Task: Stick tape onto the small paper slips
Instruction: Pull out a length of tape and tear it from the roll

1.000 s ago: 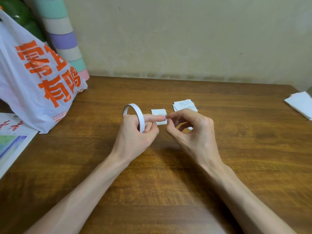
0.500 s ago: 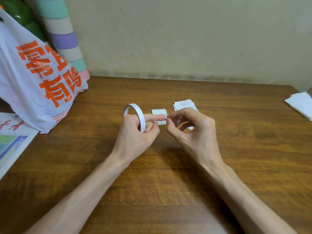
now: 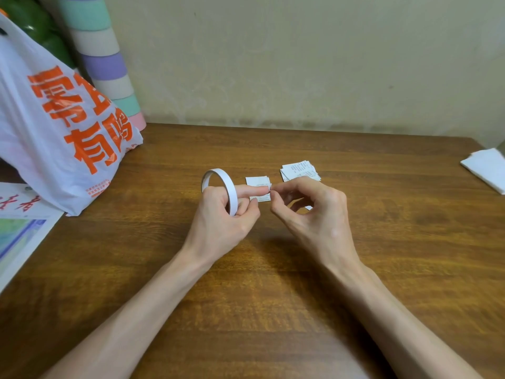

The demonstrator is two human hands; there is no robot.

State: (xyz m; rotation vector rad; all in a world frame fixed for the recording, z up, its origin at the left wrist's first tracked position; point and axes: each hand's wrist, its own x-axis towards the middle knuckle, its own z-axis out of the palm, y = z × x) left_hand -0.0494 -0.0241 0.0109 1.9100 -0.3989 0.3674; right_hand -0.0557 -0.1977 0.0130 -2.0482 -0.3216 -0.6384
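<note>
My left hand [image 3: 224, 217] holds a thin white tape roll [image 3: 222, 187] upright above the wooden table [image 3: 273, 296], with its forefinger stretched out to the right. My right hand [image 3: 311, 212] pinches at that fingertip with thumb and forefinger, on what looks like the tape's free end; the piece is too small to see clearly. Behind the fingertips a single small paper slip [image 3: 257, 181] lies flat on the table. A small stack of several printed paper slips [image 3: 299, 169] lies just to its right, partly hidden by my right hand.
A white plastic bag with orange characters [image 3: 62, 127] stands at the left, a striped pastel cylinder [image 3: 103, 64] behind it. Printed sheets [image 3: 19, 231] lie at the left table edge. A folded white paper [image 3: 486, 168] lies far right. A wall bounds the table's back.
Almost nothing has moved. Both hands stay together at the tape end, with only slight finger shifts.
</note>
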